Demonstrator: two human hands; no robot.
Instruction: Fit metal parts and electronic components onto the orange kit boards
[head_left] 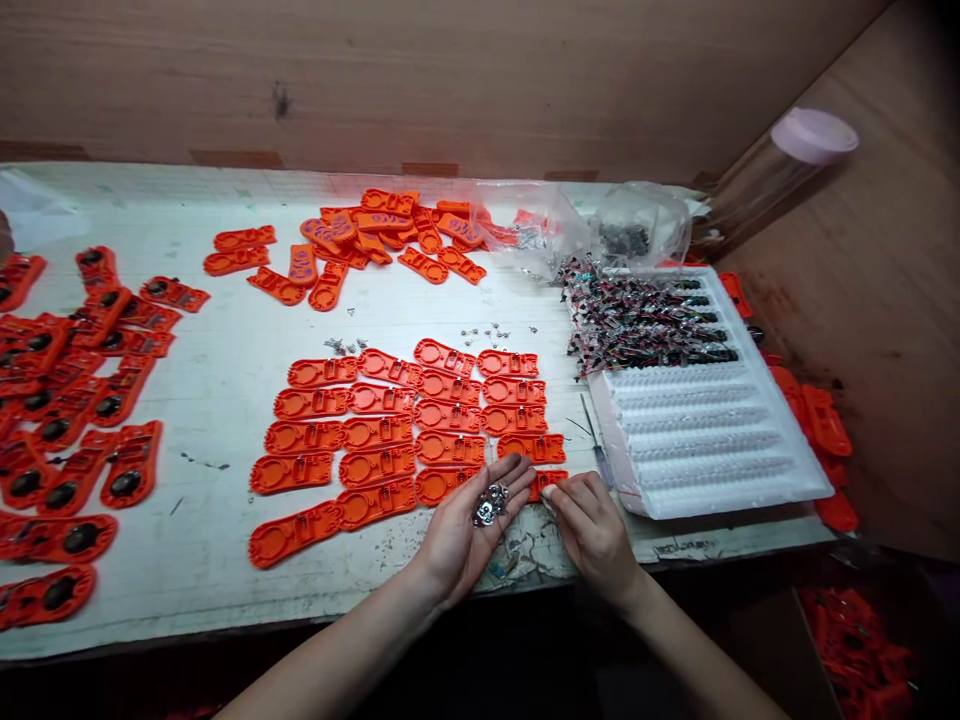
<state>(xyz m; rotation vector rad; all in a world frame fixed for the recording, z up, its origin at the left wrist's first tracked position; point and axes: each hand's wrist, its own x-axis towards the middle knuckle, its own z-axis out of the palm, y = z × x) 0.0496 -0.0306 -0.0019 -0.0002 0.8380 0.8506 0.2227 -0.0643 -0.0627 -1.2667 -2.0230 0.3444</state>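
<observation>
Left hand open, palm-up beneath small silver metal pieces; right hand pinched closed, contents unclear, at near-right orange plastic shell. Apparent step: piece-fitting; calls for fine alignment.

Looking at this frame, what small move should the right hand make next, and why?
Probably seat a metal piece in the nearest shell of the rightmost column: the right hand is curled at that shell, and the open left hand cups loose metal pieces beside it. Whether the right fingertips already hold one is too small to tell.
</observation>
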